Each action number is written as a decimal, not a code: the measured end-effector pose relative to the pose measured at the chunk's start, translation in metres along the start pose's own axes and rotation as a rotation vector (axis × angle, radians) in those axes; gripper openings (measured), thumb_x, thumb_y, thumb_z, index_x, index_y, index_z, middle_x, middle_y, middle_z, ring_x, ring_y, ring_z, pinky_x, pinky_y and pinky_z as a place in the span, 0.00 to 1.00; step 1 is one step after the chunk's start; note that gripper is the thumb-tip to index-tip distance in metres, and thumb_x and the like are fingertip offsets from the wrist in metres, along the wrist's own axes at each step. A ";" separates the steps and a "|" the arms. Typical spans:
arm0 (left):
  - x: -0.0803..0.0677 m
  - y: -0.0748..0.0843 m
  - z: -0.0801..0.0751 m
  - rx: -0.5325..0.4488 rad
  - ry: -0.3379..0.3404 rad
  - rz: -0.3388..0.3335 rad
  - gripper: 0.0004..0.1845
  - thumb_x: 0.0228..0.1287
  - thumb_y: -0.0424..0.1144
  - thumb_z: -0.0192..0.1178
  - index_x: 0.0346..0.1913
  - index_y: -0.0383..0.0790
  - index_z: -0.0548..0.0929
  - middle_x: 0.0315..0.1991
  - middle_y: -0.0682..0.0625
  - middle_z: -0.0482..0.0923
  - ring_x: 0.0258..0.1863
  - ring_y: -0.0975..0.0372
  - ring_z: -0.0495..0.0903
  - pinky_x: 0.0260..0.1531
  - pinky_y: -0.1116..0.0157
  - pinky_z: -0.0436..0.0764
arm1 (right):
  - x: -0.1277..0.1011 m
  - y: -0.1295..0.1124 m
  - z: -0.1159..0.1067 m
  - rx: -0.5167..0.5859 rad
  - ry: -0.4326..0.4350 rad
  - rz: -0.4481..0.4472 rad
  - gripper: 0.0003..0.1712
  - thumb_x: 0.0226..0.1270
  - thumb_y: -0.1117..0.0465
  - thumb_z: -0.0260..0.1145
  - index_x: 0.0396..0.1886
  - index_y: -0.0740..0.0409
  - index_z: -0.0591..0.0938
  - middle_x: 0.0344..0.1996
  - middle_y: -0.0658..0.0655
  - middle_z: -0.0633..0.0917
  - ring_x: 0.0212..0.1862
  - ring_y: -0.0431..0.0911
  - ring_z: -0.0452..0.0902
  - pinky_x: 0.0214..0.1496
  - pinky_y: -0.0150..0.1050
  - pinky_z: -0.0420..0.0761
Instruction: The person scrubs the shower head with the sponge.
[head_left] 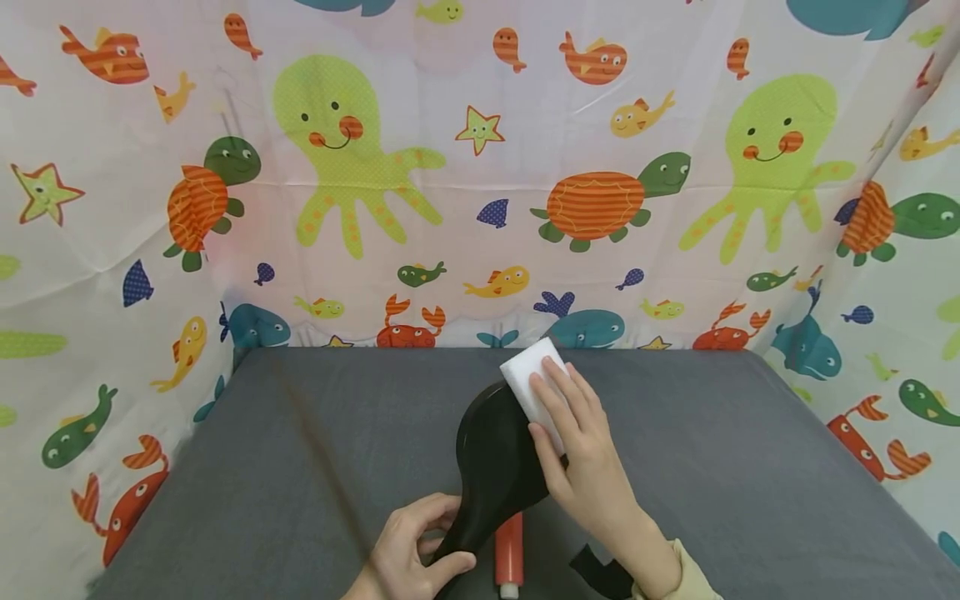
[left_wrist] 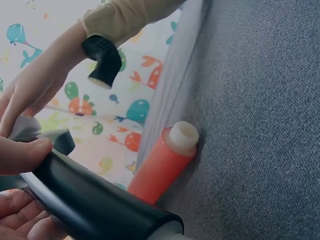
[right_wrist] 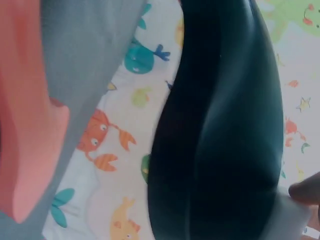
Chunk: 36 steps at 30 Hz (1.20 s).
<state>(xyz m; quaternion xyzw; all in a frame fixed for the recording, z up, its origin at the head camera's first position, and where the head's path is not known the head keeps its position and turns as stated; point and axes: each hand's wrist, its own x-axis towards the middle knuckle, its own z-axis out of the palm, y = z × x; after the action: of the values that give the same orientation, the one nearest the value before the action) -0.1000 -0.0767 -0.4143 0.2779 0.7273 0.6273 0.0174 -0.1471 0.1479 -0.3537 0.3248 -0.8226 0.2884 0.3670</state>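
Observation:
A black paddle-shaped object (head_left: 491,462) is held above the grey table (head_left: 300,467). My left hand (head_left: 416,554) grips its black handle (left_wrist: 95,202) near the front edge. My right hand (head_left: 577,450) presses a white sponge block (head_left: 534,383) against the paddle's far rim, fingers laid over the block. The paddle's glossy black face (right_wrist: 225,130) fills the right wrist view, with a fingertip (right_wrist: 305,192) at the lower right. A red-orange tube (head_left: 508,554) with a white cap (left_wrist: 182,136) lies on the table under the paddle.
A sea-creature patterned curtain (head_left: 480,167) encloses the table at the back and on both sides. A black wrist strap (head_left: 600,571) sits on my right arm. Bare grey cloth (head_left: 750,467) spreads to the left and right of the hands.

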 end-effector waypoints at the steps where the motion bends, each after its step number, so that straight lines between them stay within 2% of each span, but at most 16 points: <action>1: 0.000 0.000 0.000 0.000 0.004 -0.012 0.17 0.56 0.34 0.66 0.48 0.32 0.78 0.40 0.40 0.79 0.36 0.63 0.80 0.33 0.68 0.81 | -0.003 -0.001 0.002 0.001 0.005 -0.008 0.27 0.73 0.49 0.46 0.63 0.60 0.69 0.65 0.60 0.65 0.66 0.60 0.55 0.62 0.58 0.61; 3: 0.000 0.000 0.000 0.001 0.017 -0.023 0.18 0.55 0.34 0.66 0.48 0.32 0.78 0.39 0.40 0.79 0.35 0.64 0.80 0.32 0.69 0.81 | -0.010 -0.005 0.007 -0.001 0.009 -0.085 0.26 0.73 0.51 0.47 0.62 0.62 0.71 0.64 0.62 0.67 0.65 0.62 0.57 0.63 0.56 0.60; 5: 0.000 -0.001 0.001 0.001 0.040 0.001 0.18 0.54 0.33 0.67 0.48 0.31 0.78 0.39 0.39 0.79 0.35 0.63 0.81 0.31 0.68 0.81 | -0.019 -0.011 0.013 -0.001 -0.015 -0.201 0.24 0.73 0.54 0.48 0.61 0.63 0.72 0.63 0.63 0.68 0.64 0.63 0.59 0.63 0.53 0.61; 8: 0.000 -0.005 0.003 0.005 0.074 0.085 0.19 0.52 0.29 0.67 0.48 0.27 0.76 0.38 0.37 0.80 0.36 0.61 0.82 0.29 0.67 0.81 | -0.032 -0.021 0.020 0.023 -0.136 -0.343 0.24 0.68 0.57 0.57 0.62 0.62 0.71 0.63 0.62 0.68 0.64 0.62 0.58 0.61 0.52 0.64; 10: 0.001 -0.007 0.004 0.009 0.089 0.147 0.20 0.50 0.26 0.67 0.47 0.24 0.75 0.37 0.34 0.79 0.36 0.59 0.82 0.28 0.67 0.81 | -0.036 -0.025 0.021 0.038 -0.221 -0.387 0.29 0.63 0.59 0.63 0.63 0.60 0.70 0.65 0.60 0.67 0.66 0.60 0.57 0.59 0.51 0.66; 12: 0.001 -0.008 0.004 0.005 0.089 0.161 0.21 0.50 0.25 0.67 0.47 0.24 0.74 0.37 0.34 0.79 0.37 0.59 0.82 0.28 0.67 0.81 | -0.035 -0.026 0.021 0.037 -0.260 -0.391 0.31 0.61 0.59 0.64 0.64 0.58 0.69 0.66 0.58 0.66 0.66 0.58 0.57 0.59 0.51 0.67; 13: 0.001 -0.008 0.004 0.006 0.088 0.153 0.21 0.50 0.26 0.67 0.48 0.25 0.75 0.38 0.34 0.79 0.36 0.59 0.82 0.28 0.67 0.81 | -0.033 -0.025 0.020 0.031 -0.252 -0.391 0.31 0.62 0.58 0.64 0.64 0.58 0.69 0.65 0.58 0.66 0.66 0.58 0.57 0.59 0.50 0.67; 16: 0.002 -0.006 0.004 -0.013 0.065 0.087 0.21 0.51 0.28 0.67 0.49 0.28 0.76 0.39 0.36 0.80 0.35 0.60 0.82 0.29 0.67 0.81 | -0.019 -0.017 0.016 0.010 -0.152 -0.346 0.25 0.69 0.56 0.56 0.63 0.59 0.71 0.64 0.59 0.68 0.65 0.60 0.59 0.62 0.50 0.64; 19: 0.002 -0.004 0.004 -0.023 0.037 0.030 0.19 0.53 0.31 0.67 0.49 0.31 0.78 0.40 0.38 0.80 0.34 0.61 0.82 0.30 0.68 0.81 | -0.005 -0.003 0.008 0.008 -0.050 -0.215 0.24 0.73 0.53 0.49 0.62 0.60 0.72 0.63 0.61 0.69 0.65 0.61 0.58 0.64 0.52 0.61; 23: 0.002 -0.002 0.003 -0.035 0.021 0.000 0.18 0.54 0.32 0.66 0.49 0.31 0.78 0.40 0.38 0.80 0.35 0.61 0.82 0.31 0.69 0.81 | 0.003 0.015 -0.005 0.034 -0.024 0.011 0.28 0.73 0.47 0.46 0.64 0.59 0.69 0.66 0.59 0.65 0.67 0.57 0.55 0.62 0.56 0.64; 25: 0.002 -0.002 0.003 -0.043 0.025 0.000 0.18 0.54 0.31 0.66 0.49 0.31 0.78 0.40 0.38 0.80 0.35 0.61 0.82 0.31 0.68 0.81 | 0.001 0.018 -0.007 0.044 -0.022 0.056 0.29 0.72 0.46 0.46 0.64 0.59 0.69 0.66 0.59 0.64 0.67 0.57 0.55 0.61 0.57 0.65; 26: 0.003 -0.002 0.003 -0.057 0.027 -0.002 0.19 0.54 0.31 0.66 0.49 0.30 0.78 0.41 0.37 0.79 0.35 0.61 0.82 0.32 0.68 0.81 | -0.002 0.018 -0.006 0.054 -0.015 0.050 0.29 0.72 0.47 0.46 0.64 0.60 0.69 0.66 0.59 0.64 0.67 0.58 0.55 0.62 0.55 0.64; 28: 0.003 -0.002 0.003 -0.094 0.029 0.010 0.19 0.54 0.29 0.65 0.50 0.28 0.77 0.40 0.35 0.79 0.35 0.62 0.82 0.32 0.67 0.81 | -0.009 0.015 -0.002 0.075 0.006 -0.017 0.27 0.72 0.49 0.48 0.62 0.62 0.70 0.65 0.62 0.66 0.65 0.61 0.57 0.64 0.51 0.62; 31: 0.005 -0.004 0.004 -0.198 0.027 0.066 0.20 0.54 0.24 0.63 0.50 0.20 0.73 0.40 0.31 0.78 0.36 0.62 0.82 0.31 0.63 0.82 | -0.023 0.005 0.007 0.087 0.011 -0.191 0.24 0.72 0.54 0.50 0.59 0.65 0.73 0.62 0.65 0.69 0.63 0.64 0.59 0.68 0.46 0.56; 34: 0.008 -0.008 0.003 -0.295 0.018 0.152 0.20 0.54 0.20 0.60 0.50 0.14 0.69 0.41 0.36 0.79 0.38 0.62 0.81 0.31 0.61 0.82 | -0.035 -0.004 0.013 0.099 -0.052 -0.342 0.22 0.72 0.56 0.51 0.57 0.65 0.74 0.61 0.64 0.70 0.63 0.63 0.59 0.68 0.44 0.54; 36: 0.009 -0.010 0.003 -0.337 0.009 0.194 0.20 0.54 0.18 0.58 0.50 0.11 0.68 0.43 0.42 0.80 0.40 0.62 0.81 0.31 0.61 0.82 | -0.039 -0.008 0.015 0.102 -0.097 -0.398 0.21 0.72 0.55 0.50 0.57 0.63 0.75 0.61 0.62 0.71 0.64 0.61 0.60 0.68 0.43 0.54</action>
<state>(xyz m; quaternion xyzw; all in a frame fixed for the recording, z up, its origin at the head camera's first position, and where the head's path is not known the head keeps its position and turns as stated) -0.1103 -0.0712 -0.4210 0.3372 0.5818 0.7402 -0.0002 -0.1272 0.1453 -0.3912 0.5125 -0.7433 0.2353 0.3598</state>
